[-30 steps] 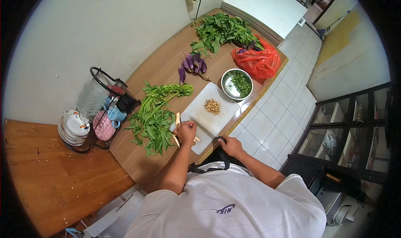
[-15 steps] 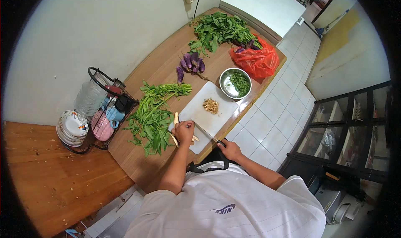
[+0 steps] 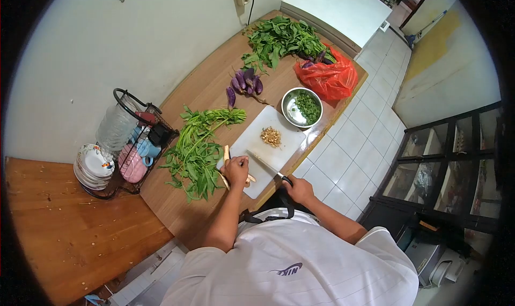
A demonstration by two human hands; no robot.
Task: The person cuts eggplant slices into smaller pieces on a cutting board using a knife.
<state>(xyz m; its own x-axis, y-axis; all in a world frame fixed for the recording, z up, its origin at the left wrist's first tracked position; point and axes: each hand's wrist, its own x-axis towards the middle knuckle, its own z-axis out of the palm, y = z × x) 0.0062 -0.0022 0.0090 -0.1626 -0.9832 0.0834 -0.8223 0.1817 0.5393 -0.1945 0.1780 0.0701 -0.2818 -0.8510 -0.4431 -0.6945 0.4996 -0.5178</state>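
My left hand [image 3: 236, 170] is closed over the near left part of a white cutting board [image 3: 259, 182], its fingers pinched on something too small to make out. Pale, long root pieces [image 3: 226, 153] lie beside and under it. In my right hand [image 3: 299, 189] is the black handle of a knife [image 3: 267, 165], whose blade points up and left over the board, its tip close to my left fingers. A small heap of chopped light-brown bits [image 3: 271, 137] sits on the board's far part. Leafy green stems [image 3: 194, 155] lie left of the board.
Beyond the board stand a metal bowl [image 3: 290, 114] of chopped greens, purple eggplants [image 3: 245, 82], more leafy greens [image 3: 284, 37] and a red plastic bag [image 3: 332, 80]. A black dish rack [image 3: 161, 128] with cups and bowls is at the left. The table edge [image 3: 322, 145] runs along the right.
The knife blade has turned and shifted slightly in my right hand, its flat side now showing more. My left hand has stayed nearly in place.
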